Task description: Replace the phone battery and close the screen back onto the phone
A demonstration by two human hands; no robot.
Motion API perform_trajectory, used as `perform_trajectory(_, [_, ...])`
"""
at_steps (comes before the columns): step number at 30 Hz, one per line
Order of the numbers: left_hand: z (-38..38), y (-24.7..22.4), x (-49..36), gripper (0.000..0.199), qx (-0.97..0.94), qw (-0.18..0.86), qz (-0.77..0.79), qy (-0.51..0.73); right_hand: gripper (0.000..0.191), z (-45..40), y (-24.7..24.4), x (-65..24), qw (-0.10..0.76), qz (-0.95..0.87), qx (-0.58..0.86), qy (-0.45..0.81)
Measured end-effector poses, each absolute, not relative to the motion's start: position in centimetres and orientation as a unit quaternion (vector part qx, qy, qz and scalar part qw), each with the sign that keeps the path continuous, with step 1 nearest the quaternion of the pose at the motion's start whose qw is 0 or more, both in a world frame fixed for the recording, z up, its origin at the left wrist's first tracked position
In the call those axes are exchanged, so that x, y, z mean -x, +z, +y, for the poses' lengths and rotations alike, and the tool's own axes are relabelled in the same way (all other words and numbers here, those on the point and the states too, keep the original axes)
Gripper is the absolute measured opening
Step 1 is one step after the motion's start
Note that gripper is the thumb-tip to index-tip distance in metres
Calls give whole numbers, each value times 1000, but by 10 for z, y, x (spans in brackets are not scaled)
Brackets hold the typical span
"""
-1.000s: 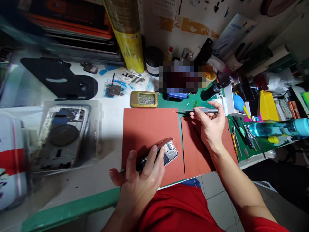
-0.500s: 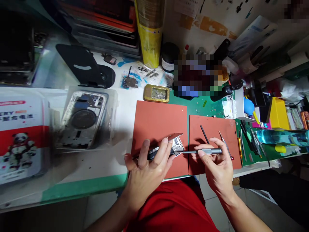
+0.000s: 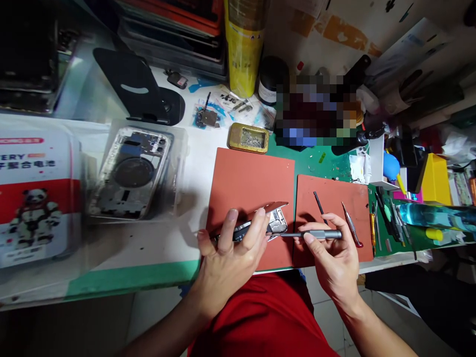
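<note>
An opened phone (image 3: 277, 221) with bare metal parts showing is held over the left reddish-brown mat (image 3: 253, 181). My left hand (image 3: 232, 253) is wrapped over it from the left, fingers bent across its body and hiding much of it. A raised panel (image 3: 273, 206) stands at an angle along its upper side. My right hand (image 3: 332, 250) grips a grey screwdriver (image 3: 322, 234) between thumb and fingers, the shaft pointing left. Its tip meets the phone's right end; whether it sits in a screw is too small to tell.
On the right mat (image 3: 334, 191) lie a black stick tool (image 3: 319, 203) and a metal pick (image 3: 349, 220). A small tin (image 3: 249, 138) of tiny parts stands behind. Left are a phone housing (image 3: 130, 173) and a panda-printed box (image 3: 37, 198). Several tools lie at right, near a blue bottle (image 3: 439, 216).
The camera view has shifted, so the bench appears slightly further right. Both hands keep their hold, with the screwdriver tip still at the phone's end.
</note>
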State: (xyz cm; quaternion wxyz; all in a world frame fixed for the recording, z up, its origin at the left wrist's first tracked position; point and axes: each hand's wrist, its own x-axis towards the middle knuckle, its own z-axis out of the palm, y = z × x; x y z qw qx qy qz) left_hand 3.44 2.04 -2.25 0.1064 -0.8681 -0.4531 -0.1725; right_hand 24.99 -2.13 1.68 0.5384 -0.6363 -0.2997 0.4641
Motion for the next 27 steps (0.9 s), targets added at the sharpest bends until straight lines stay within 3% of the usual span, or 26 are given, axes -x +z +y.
perform_trajectory(11, [21,-23,-35,63,868,94,-455,-178,44,-18,25,-246,541,-325,632,450])
perform_trajectory(17, [12,-40,-31,83,861,-16,-465,-205,44,-15,30,-242,536,-329,635,448])
perform_trajectory(22, [16,-37,-31,67,870,49,-459,-173,43,-13,32,-241,532,-338,638,442])
perform_trajectory(27, [20,-29,-33,64,869,74,-457,-173,43,-14,34,-240,521,-349,644,437])
